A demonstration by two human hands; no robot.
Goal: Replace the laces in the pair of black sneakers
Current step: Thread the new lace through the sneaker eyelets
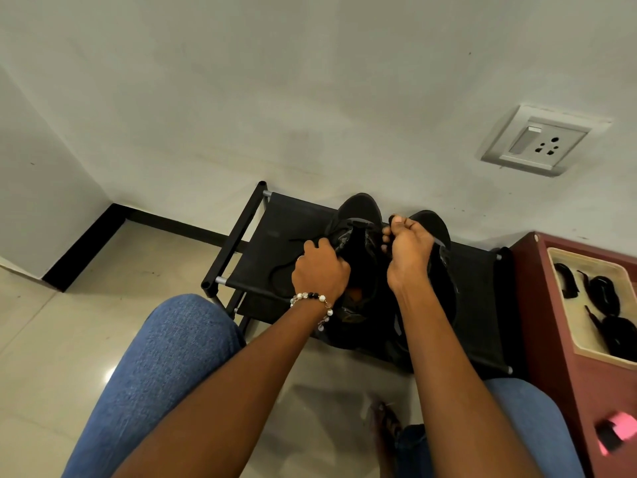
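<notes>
From the head camera, two black sneakers stand side by side on a black rack. The left hand grips the near sneaker at its left side, with a loose black lace lying just left of it. The right hand pinches a lace end above this shoe. The second sneaker is just behind the right hand. A tray with black laces is well to the right.
</notes>
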